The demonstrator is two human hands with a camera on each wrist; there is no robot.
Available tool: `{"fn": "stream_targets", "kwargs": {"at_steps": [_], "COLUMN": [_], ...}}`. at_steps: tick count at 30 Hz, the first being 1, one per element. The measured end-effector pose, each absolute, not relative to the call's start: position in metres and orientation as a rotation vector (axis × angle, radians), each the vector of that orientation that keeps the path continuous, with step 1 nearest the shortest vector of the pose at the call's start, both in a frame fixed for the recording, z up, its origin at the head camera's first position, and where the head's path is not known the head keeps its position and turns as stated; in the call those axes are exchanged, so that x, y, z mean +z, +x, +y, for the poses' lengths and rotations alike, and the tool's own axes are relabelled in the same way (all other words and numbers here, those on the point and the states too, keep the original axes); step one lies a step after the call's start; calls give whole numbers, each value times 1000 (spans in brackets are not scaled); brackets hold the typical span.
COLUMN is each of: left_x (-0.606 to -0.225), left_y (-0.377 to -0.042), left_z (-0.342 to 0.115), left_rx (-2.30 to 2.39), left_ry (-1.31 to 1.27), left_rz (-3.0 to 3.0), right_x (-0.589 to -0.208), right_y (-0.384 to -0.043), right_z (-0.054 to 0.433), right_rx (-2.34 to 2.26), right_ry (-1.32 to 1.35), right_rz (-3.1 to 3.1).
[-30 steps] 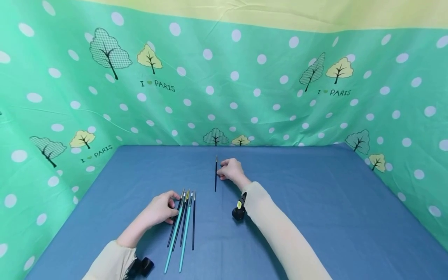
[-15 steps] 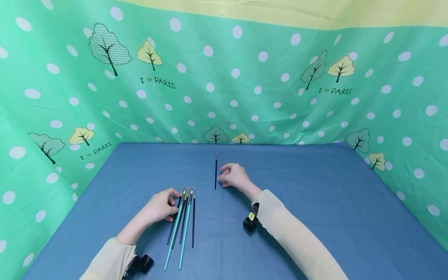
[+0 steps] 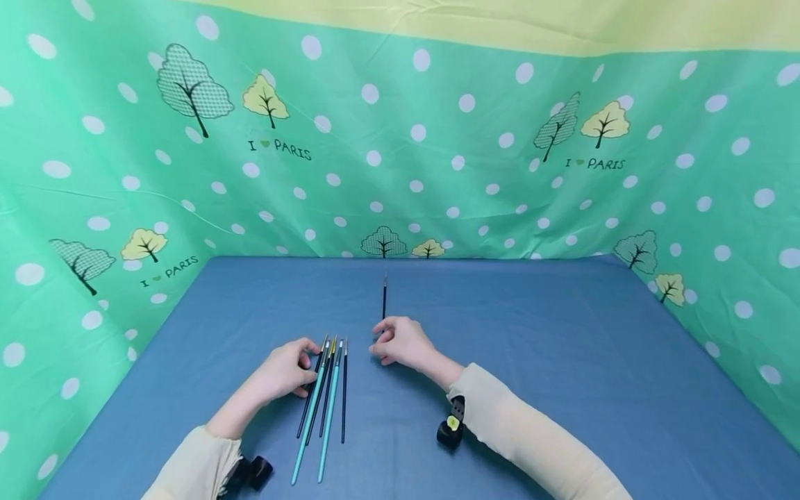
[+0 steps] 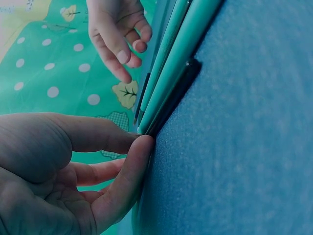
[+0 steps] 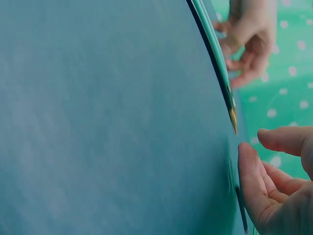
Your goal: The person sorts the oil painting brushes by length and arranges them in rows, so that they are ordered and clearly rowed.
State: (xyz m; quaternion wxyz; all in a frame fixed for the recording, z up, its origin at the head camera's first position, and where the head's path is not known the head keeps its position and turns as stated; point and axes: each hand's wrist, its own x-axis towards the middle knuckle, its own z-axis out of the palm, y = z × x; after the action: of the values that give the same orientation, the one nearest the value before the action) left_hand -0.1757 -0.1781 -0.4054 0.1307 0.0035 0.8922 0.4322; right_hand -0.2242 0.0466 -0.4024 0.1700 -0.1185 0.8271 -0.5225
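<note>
In the head view a bunch of slim paintbrushes [image 3: 325,410], some dark-handled and two turquoise, lies fanned on the blue table left of centre, bristles pointing away. My left hand [image 3: 284,371] is at the bunch's left side, thumb and forefinger touching or nearly touching the leftmost dark brushes; in the head view they look apart. My right hand [image 3: 403,345], fingers loosely bent with nothing between them, hovers right of the bunch. Just beyond it a single dark paintbrush [image 3: 384,298] lies alone, its lower end hidden by the fingers.
Blue cloth covers the table [image 3: 531,333]. A green polka-dot curtain [image 3: 462,139] with printed trees hangs behind and at both sides. Black cameras [image 3: 450,432] are strapped to both wrists.
My right hand has drawn back from beside the lone brush, towards me and slightly left, holding nothing. That brush stays in place. My left hand and the bunch are still.
</note>
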Motion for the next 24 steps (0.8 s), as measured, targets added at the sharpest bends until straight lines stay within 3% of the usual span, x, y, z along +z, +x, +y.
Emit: {"fn": "stream_targets", "kwargs": {"at_steps": [12, 24], "left_x": [-408, -407], "left_y": [-178, -177], "left_z": [-179, -178], "left_rx": [1242, 1244], "left_ry": [-16, -1], "left_rz": [2601, 2604], "right_x": [-409, -413], "right_y": [-198, -191], "right_z": [18, 2], "right_rx": [-1517, -1240], "right_ry": [-328, -410], "right_rz": [2252, 2519]}}
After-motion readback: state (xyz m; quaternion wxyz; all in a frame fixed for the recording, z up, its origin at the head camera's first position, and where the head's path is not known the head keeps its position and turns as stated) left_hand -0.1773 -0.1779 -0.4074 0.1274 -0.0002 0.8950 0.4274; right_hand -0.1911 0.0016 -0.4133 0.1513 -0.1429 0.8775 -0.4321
